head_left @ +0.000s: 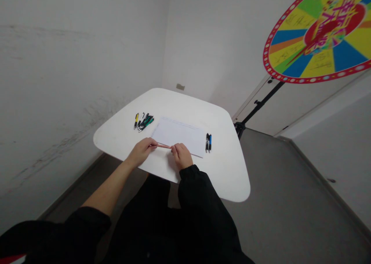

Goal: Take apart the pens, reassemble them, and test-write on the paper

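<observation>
Between my two hands stretches a slim, pinkish-orange pen-like stick (164,146), level above the near edge of a white sheet of paper (182,132). My left hand (142,152) is closed on its left end, and my right hand (182,155) pinches its right end. The fingers hide both ends, so its exact kind does not show. To the left of the paper lies a loose group of several pens (145,122), with a yellow pen (136,121) at its outer side. Right of the paper, a black pen (207,143) and a blue pen (210,143) lie side by side.
The white table (228,171) has rounded corners and stands near the left wall (72,63). A colourful prize wheel (321,36) on a black stand (257,107) rises at the right, beside a pale door (290,105). Grey floor (278,202) lies right of the table.
</observation>
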Available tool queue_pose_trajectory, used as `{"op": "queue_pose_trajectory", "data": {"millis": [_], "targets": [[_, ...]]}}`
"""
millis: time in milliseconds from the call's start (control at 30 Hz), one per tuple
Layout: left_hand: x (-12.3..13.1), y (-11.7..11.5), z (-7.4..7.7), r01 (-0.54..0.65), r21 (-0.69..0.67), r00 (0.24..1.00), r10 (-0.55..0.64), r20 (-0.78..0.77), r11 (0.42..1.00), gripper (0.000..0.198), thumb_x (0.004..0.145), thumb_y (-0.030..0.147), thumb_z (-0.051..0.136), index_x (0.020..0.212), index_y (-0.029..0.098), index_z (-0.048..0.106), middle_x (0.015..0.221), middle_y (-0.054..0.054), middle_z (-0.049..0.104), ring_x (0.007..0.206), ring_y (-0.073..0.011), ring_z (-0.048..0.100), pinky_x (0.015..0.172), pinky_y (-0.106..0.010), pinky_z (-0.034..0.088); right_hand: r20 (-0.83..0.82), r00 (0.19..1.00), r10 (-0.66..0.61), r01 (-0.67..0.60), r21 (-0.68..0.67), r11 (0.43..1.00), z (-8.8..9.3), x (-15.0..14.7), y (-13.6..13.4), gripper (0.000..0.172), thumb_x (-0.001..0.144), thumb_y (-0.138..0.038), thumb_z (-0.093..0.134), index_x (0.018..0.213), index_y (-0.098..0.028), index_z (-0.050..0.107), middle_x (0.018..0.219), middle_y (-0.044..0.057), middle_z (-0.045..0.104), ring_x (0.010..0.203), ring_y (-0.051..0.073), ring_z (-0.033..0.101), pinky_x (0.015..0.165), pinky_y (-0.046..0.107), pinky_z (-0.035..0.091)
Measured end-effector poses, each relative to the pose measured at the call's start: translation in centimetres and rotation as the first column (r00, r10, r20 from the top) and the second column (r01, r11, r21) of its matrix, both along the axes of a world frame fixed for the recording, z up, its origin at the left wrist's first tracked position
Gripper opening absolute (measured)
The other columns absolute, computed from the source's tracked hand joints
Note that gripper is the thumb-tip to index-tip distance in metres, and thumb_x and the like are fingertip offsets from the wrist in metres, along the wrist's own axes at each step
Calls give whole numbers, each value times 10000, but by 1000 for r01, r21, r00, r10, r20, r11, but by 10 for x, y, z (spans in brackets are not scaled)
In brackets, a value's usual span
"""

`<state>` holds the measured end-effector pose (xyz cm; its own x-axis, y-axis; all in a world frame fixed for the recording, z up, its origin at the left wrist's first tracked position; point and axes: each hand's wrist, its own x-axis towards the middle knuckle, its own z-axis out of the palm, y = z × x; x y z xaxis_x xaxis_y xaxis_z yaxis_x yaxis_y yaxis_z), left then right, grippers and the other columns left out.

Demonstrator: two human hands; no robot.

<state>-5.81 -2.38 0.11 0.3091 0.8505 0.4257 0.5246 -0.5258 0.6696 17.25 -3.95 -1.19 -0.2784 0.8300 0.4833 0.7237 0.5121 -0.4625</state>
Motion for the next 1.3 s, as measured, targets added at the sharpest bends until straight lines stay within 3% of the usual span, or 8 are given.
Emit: {"op": "queue_pose_trajectory", "data": {"millis": [167, 333, 600, 700, 900, 1300], "targets": [[0, -1, 4, -17, -7, 999, 18, 34, 1000, 130, 908, 292, 535, 898, 216, 640, 906, -35, 684, 886, -220, 627, 827, -364, 491, -91, 994, 54, -52, 22, 998, 2, -2, 0, 218, 1028, -317, 451, 1112, -196, 612, 989, 95, 649, 932, 233, 574, 875, 374, 466], [0, -2, 3, -19, -5, 1000, 19, 23, 1000, 108, 895, 287, 556, 899, 226, 645, 907, -30, 689, 900, -224, 631, 849, -372, 496, -18, 999, 32, -33, -14, 999, -1, -2, 4, 163, 1003, -242, 475, 944, -224, 626, 920, 85, 631, 903, 242, 555, 825, 367, 454], [0, 0, -2, 27, 59, 999, -28, 20, 998, 104, 882, 242, 557, 891, 214, 657, 918, -40, 695, 911, -219, 635, 867, -371, 497, 29, 999, 29, -26, -103, 994, 2, 0, -1, 251, 1003, -267, 428, 800, -227, 570, 763, 39, 593, 763, 207, 537, 721, 311, 410], [0, -1, 0, 17, 38, 999, -18, 28, 999, 103, 884, 256, 561, 890, 214, 655, 917, -39, 697, 912, -219, 637, 865, -367, 498, -39, 999, 27, -33, -145, 989, 5, 0, -3, 313, 1032, -301, 356, 833, -222, 585, 758, 28, 604, 745, 194, 554, 734, 309, 420], [-1, -2, 5, -61, -1, 997, 61, 50, 998, 142, 911, 304, 550, 891, 214, 659, 901, -33, 694, 887, -218, 637, 837, -362, 499, -165, 986, 33, -45, -70, 997, 6, -3, -1, 234, 1018, -335, 415, 1039, -199, 605, 977, 85, 655, 918, 216, 592, 845, 343, 463], [-1, -2, 2, 6, -29, 999, -5, 47, 1000, 107, 867, 277, 581, 886, 223, 670, 905, -25, 711, 887, -216, 649, 826, -359, 504, -88, 994, 68, -74, -66, 995, 6, -2, -3, 258, 1022, -318, 349, 829, -240, 501, 819, 46, 576, 795, 209, 543, 756, 328, 441]]}}
